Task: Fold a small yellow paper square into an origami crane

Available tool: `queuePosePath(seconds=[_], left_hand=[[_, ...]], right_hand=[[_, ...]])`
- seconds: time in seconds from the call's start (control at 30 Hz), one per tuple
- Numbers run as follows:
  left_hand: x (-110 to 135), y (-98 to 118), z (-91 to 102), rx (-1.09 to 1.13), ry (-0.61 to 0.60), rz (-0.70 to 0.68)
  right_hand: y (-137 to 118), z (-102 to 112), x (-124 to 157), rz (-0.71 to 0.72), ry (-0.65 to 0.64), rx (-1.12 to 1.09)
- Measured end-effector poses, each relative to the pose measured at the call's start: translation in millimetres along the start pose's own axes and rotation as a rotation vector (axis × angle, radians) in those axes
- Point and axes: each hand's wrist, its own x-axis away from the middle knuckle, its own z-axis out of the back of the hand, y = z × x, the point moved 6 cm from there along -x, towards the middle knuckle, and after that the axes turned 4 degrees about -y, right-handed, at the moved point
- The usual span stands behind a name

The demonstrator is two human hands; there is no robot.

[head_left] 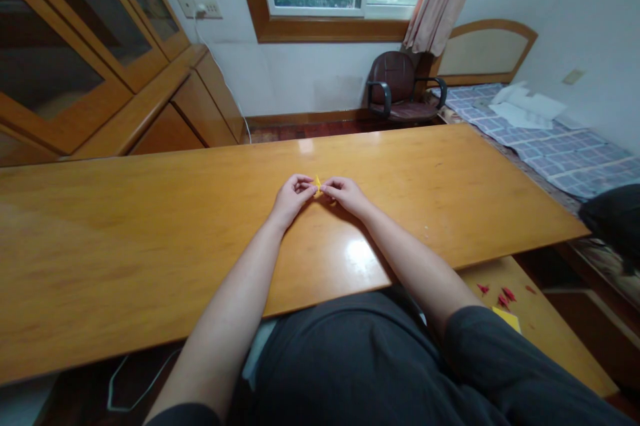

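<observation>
Our two hands meet in the middle of the surface (pixel 150 226). The left hand (pixel 290 198) and the right hand (pixel 347 194) are close together. The fingertips of both are pinched on a small yellow paper (pixel 317 187). The paper sits just above the wood, between the two hands.

We think the paper is very light and thin. It should bend and crease with ease, and it could tear or crush if we squeeze hard. The best hold looks like its points and edges, with soft fingertips.

The surface runs wide to the left and right of our hands, so there is room to move. Its near edge is by our belly. Its far edge lies well past the hands. Low on the right, red scraps (pixel 500 294) and a yellow sheet (pixel 507 318) lie on a lower board (pixel 550 339). A chair (pixel 397 86) and a bed (pixel 560 146) stand far off.
</observation>
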Motion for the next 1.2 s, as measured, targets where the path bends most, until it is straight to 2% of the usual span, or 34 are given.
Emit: queuePosePath(seconds=[0.3,0.97,1.2], left_hand=[[0.9,-2.7,0.1,-0.008,-0.034,0.01],[2.3,-4.3,0.9,0.072,-0.005,0.079],[0.6,-5.8,3.8,0.071,0.027,0.026]], right_hand=[[-0.3,-1.8,-0.9,0.027,-0.019,0.052],[-3.1,-4.6,0.0,0.048,-0.039,0.073],[-5.1,-3.0,-1.1,0.023,0.006,0.023]])
